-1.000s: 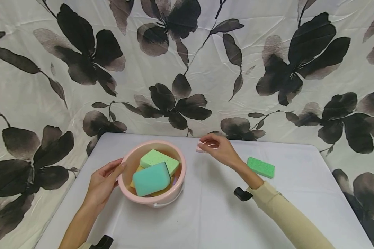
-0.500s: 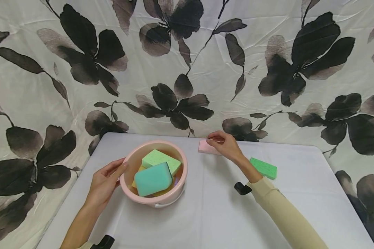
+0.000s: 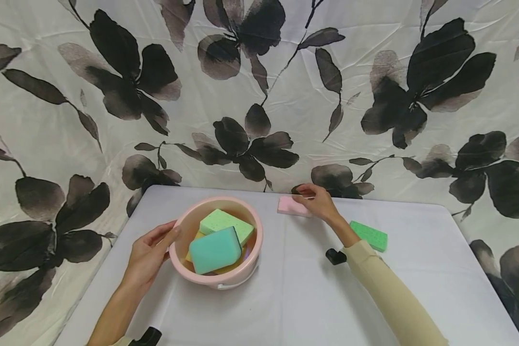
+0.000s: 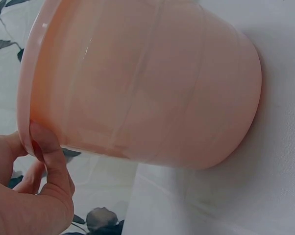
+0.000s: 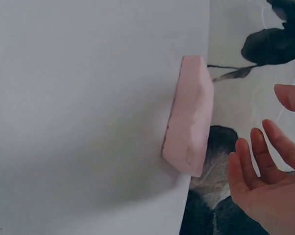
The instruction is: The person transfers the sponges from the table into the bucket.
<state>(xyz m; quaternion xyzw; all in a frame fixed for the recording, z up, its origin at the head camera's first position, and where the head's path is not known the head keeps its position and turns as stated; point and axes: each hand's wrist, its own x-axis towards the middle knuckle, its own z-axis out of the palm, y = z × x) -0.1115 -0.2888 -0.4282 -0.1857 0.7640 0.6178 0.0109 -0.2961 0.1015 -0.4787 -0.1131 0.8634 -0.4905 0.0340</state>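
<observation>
A pink bucket (image 3: 242, 276) with a white handle stands left of centre on the table. My left hand (image 3: 149, 254) pinches its rim at the left side, thumb and fingers meeting over the edge in the left wrist view. Inside lie a teal sponge (image 3: 214, 250), a light green sponge (image 3: 220, 223) and some yellow and purple pieces, partly hidden. A pink sponge (image 3: 290, 205) lies by the table's back edge. Beside it hovers my right hand (image 5: 270, 181), fingers loosely bent and apart from the sponge in the right wrist view, holding nothing.
A bright green sponge (image 3: 369, 235) lies on the white-covered table (image 3: 320, 307), right of the pink one and close to my right forearm. Behind the table hangs a white cloth (image 3: 168, 158) with dark flowers.
My right hand has moved rightward off the pink sponge, so more of it shows. The left hand keeps its hold on the bucket. The head view has shifted slightly.
</observation>
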